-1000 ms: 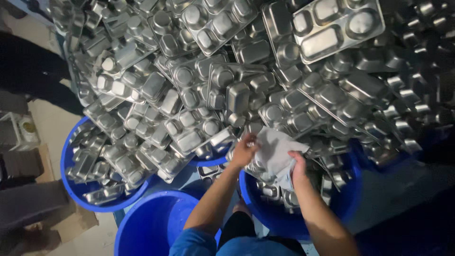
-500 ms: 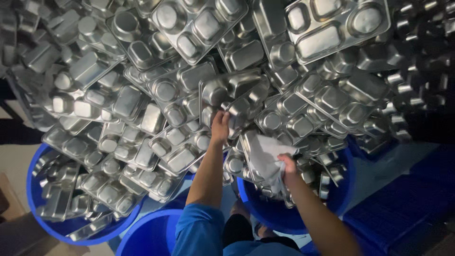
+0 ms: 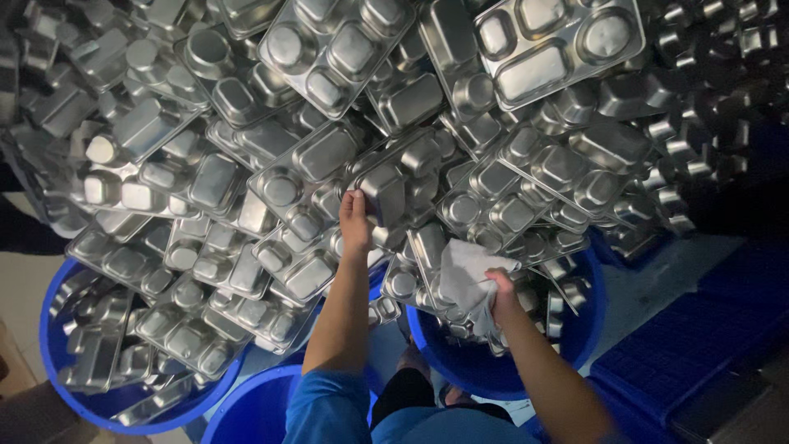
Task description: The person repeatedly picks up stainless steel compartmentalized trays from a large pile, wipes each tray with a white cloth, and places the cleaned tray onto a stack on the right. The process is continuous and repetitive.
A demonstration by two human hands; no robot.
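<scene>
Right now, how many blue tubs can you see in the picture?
3. One blue tub at lower left holds trays, one sits bottom centre beside the sleeve, one lies under the right hand. The pile may hide others.

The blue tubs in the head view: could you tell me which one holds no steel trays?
The blue tub at the bottom centre, beside the left arm: its inside shows only bare blue, while the left tub and right tub hold steel trays.

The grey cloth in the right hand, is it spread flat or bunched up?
Bunched up. The right hand grips the grey cloth at one edge, and it hangs in crumpled folds over the trays.
</scene>
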